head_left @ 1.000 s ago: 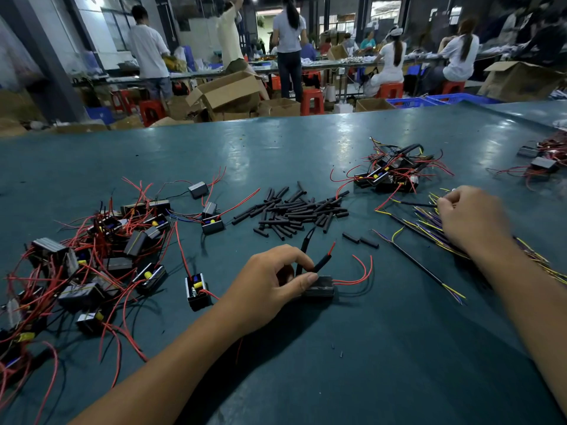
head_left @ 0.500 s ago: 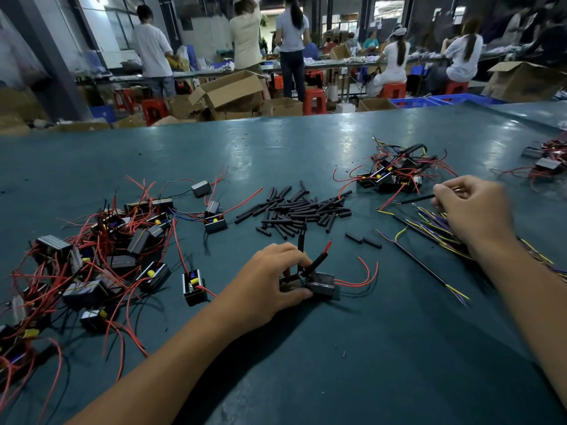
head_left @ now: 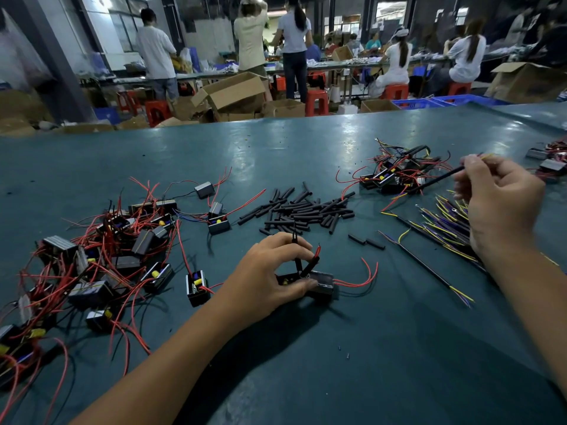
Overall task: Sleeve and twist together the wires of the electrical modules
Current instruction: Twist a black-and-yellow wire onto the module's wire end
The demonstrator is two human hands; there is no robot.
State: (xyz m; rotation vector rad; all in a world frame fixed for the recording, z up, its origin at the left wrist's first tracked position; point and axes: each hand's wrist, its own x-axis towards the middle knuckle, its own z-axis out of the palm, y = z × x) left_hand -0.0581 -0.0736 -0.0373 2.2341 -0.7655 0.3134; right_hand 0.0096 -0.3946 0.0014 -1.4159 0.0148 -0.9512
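Observation:
My left hand [head_left: 270, 271] presses a black electrical module [head_left: 320, 285] onto the green table [head_left: 306, 363]. The module's red and black wires stand up between my fingers, each with a black sleeve on it. Its other red wires curl off to the right. My right hand [head_left: 494, 207] is raised at the right and pinches a thin black-sheathed cable [head_left: 435, 181] with yellow and purple ends, lifted off the bundle of similar cables [head_left: 441, 228]. A heap of short black sleeves [head_left: 303, 210] lies beyond my left hand.
A big pile of modules with red wires [head_left: 101, 259] fills the left side; one module [head_left: 196, 286] lies close to my left wrist. A smaller pile [head_left: 395, 176] sits at the back right. Beyond the table's far edge are cardboard boxes, red stools and people at benches.
My right hand has risen from the cable bundle, taking one black-sheathed cable up with it. My left hand has stayed on the module, tilting it slightly.

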